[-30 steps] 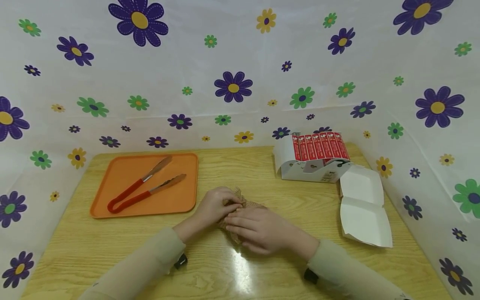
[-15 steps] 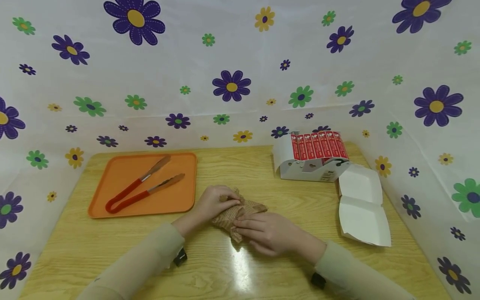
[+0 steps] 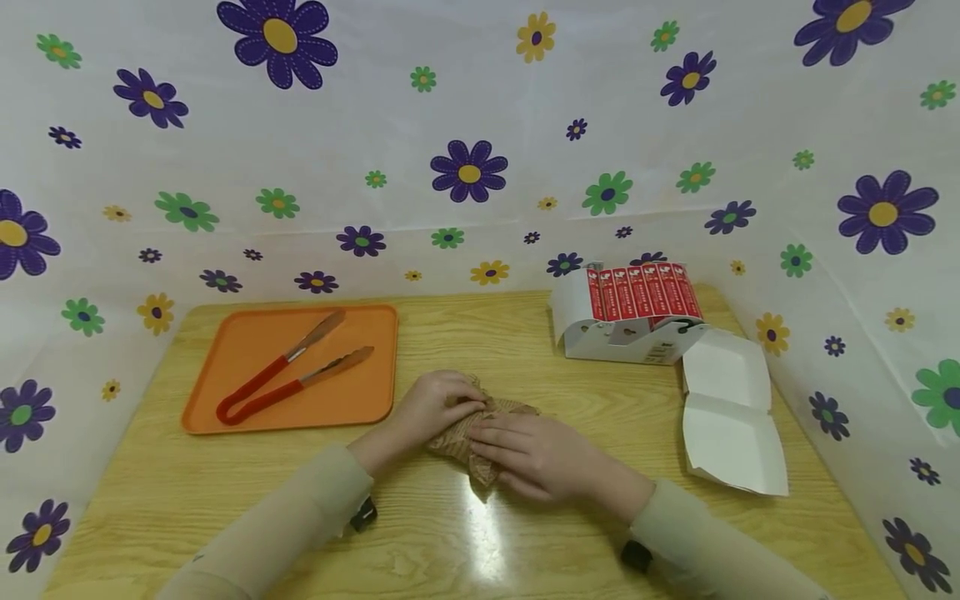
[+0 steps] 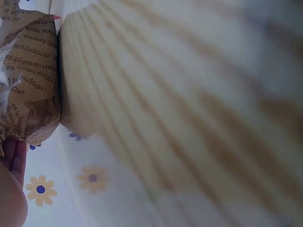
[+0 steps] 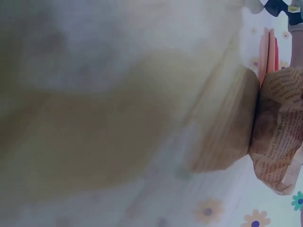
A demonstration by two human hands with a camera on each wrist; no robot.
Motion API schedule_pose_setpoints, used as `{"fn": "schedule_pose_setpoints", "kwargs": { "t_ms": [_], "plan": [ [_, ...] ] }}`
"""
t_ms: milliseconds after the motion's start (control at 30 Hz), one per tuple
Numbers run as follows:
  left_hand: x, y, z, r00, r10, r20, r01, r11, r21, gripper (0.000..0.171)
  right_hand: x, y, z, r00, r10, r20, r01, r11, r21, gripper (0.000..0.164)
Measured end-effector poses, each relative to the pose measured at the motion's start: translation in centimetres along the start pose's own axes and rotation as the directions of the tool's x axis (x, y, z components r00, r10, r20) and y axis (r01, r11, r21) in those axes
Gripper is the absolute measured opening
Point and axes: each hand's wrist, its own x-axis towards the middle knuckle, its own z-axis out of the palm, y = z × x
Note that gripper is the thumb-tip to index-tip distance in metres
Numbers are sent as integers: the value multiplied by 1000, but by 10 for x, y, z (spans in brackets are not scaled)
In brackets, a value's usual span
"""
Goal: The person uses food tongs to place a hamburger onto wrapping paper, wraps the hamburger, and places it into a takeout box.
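A packet wrapped in brown printed paper [image 3: 453,439] sits on the table between the two hands. Pointed paper flaps stick out at its front and back right. My left hand [image 3: 432,407] is at the packet's left side, thumb and fingers pinching the folded paper near the top. My right hand [image 3: 543,457] lies over the right side, its fairly straight fingers pressing the paper. In the left wrist view the printed paper [image 4: 31,71] bulges beside the fingers. From the right wrist, the wrapped packet [image 5: 277,127] looks rounded; its contents are hidden.
An orange tray [image 3: 360,400] on the left holds red-handled tongs [image 3: 258,392]. At the back right stands a white carton with red-labelled packs [image 3: 637,293]. An unfolded white paper box [image 3: 731,442] lies on the right. Flowered sheeting [image 3: 480,100] rises behind the wood-grain table [image 3: 420,533].
My right hand first drew back to the right, uncovering more paper, then came slightly over the packet again. The left hand kept its pinch at the top. The front flap shifted a little right.
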Motion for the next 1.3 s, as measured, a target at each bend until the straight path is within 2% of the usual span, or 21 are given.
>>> {"fn": "schedule_pose_setpoints", "kwargs": {
  "t_ms": [300,400,467,533,600,700,767,800,900,967,1033,1200,1300],
  "plan": [
    [8,5,-7,995,-79,53,79,997,9,10,-12,-3,1,995,77,56,-81,994,78,54],
    [8,8,-9,994,-102,39,100,994,44,14,-13,-3,2,994,91,63,-96,991,92,53],
    [6,9,-11,996,-84,7,83,993,88,18,-13,-3,3,993,100,66,-107,989,103,53],
    [1,9,-13,999,-12,-42,17,991,136,21,-13,-3,2,992,109,66,-116,987,115,52],
    [-6,9,-15,991,101,-83,-82,976,203,22,-12,-3,2,991,118,63,-125,984,129,52],
    [-19,12,-16,957,276,-93,-238,925,294,19,-12,-4,1,990,128,60,-136,980,146,52],
    [-27,14,-15,938,340,-63,-300,891,339,18,-12,-4,0,989,135,59,-143,976,162,52],
    [-31,16,-13,937,347,-46,-310,884,350,18,-12,-4,0,988,140,57,-148,974,171,52],
    [-39,20,-10,951,308,4,-285,878,384,23,-11,-5,-1,986,158,46,-164,966,202,51],
    [-41,21,-8,966,259,30,-248,880,405,29,-11,-6,-2,983,179,38,-183,957,223,50],
    [-42,22,-8,972,231,51,-230,874,428,33,-10,-5,-1,981,193,5,-189,953,238,48],
    [-40,23,-7,969,230,89,-245,858,452,37,-10,-2,6,966,232,-117,-203,955,217,42],
    [-38,22,-6,965,239,107,-261,852,453,39,-11,-1,8,953,274,-131,-251,953,172,41]
  ]
}}
